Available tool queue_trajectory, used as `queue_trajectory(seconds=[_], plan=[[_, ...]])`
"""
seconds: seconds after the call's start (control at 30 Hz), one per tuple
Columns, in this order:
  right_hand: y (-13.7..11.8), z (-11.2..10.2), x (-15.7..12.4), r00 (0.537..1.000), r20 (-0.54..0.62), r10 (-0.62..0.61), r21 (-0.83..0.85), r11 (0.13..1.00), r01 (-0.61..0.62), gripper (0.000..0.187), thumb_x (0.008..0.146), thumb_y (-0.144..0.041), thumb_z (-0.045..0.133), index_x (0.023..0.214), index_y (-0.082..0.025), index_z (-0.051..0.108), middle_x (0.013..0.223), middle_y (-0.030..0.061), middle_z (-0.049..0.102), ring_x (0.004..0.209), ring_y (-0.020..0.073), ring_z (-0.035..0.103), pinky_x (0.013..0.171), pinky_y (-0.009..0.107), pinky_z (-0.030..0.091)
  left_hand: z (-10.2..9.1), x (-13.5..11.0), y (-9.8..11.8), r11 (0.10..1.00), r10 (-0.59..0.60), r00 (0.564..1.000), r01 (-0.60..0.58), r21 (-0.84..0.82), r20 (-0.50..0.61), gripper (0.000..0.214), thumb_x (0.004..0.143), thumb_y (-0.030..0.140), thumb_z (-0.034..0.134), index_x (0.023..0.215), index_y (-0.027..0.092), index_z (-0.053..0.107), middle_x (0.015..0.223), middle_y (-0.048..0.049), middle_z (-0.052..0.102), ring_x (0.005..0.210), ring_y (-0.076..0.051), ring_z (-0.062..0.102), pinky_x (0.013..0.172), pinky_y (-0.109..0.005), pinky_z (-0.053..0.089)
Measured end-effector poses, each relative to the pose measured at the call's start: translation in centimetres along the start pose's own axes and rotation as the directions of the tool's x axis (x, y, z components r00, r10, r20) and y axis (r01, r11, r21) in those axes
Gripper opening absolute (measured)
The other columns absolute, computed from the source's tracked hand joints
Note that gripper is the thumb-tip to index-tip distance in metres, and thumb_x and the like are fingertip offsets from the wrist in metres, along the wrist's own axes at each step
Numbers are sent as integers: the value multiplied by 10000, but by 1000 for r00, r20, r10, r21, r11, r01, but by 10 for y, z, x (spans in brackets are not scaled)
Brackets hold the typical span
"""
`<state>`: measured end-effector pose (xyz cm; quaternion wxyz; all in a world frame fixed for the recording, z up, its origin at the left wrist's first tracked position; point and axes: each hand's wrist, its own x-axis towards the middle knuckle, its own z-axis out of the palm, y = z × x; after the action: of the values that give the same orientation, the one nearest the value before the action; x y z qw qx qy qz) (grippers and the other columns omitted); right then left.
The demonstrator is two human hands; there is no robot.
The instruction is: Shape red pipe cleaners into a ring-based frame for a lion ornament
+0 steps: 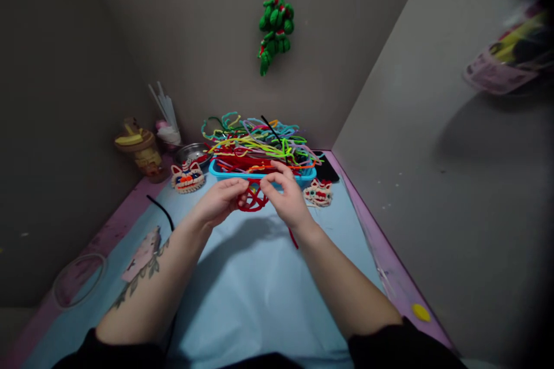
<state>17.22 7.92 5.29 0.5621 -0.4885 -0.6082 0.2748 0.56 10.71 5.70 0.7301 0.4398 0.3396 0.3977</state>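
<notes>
Both my hands meet over the light blue table mat (251,288), just in front of a blue basket (216,169). My left hand (223,200) and my right hand (283,196) pinch a red pipe-cleaner piece (254,200) bent into loops. A loose red end hangs below my right wrist. The basket is heaped with several pipe cleaners (255,141) in many colours.
Two small pipe-cleaner lion heads lie beside the basket, one left (187,177), one right (319,192). A metal bowl (193,153), a yellow-lidded cup (141,153) and a dark phone (326,170) stand at the back. A green pipe-cleaner figure (276,20) hangs on the wall. A black pipe cleaner (161,211) lies left.
</notes>
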Motion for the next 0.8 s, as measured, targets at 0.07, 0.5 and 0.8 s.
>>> queue_trajectory(seconds=[0.07, 0.5, 0.8], plan=[[0, 1, 0, 999, -41, -8, -22, 1000, 7, 135, 745, -299, 645, 641, -215, 629, 1283, 72, 490, 1272, 258, 394, 1087, 410, 236, 2, -1, 1, 1000, 2, 1000, -2, 14, 8, 206, 736, 253, 708, 631, 119, 591, 524, 2, 541, 456, -78, 458, 460, -196, 382], [15, -4, 14, 801, 406, 441, 517, 612, -599, 120, 541, -244, 687, 633, -185, 638, 767, 11, 692, 774, 185, 592, 741, 332, 426, -5, 11, -5, 858, -272, 956, 294, -421, 113, 190, 888, 132, 467, 722, 97, 555, 542, 33, 403, 413, -45, 405, 402, -140, 375], [16, -5, 13, 837, 403, 370, 579, 605, -547, 234, 624, -330, 730, 798, -221, 617, 742, -24, 671, 692, 148, 616, 677, 311, 490, -2, 7, 2, 798, -340, 934, 349, -492, 112, 173, 903, 99, 400, 781, 113, 523, 570, 28, 416, 410, -35, 425, 369, -98, 369]])
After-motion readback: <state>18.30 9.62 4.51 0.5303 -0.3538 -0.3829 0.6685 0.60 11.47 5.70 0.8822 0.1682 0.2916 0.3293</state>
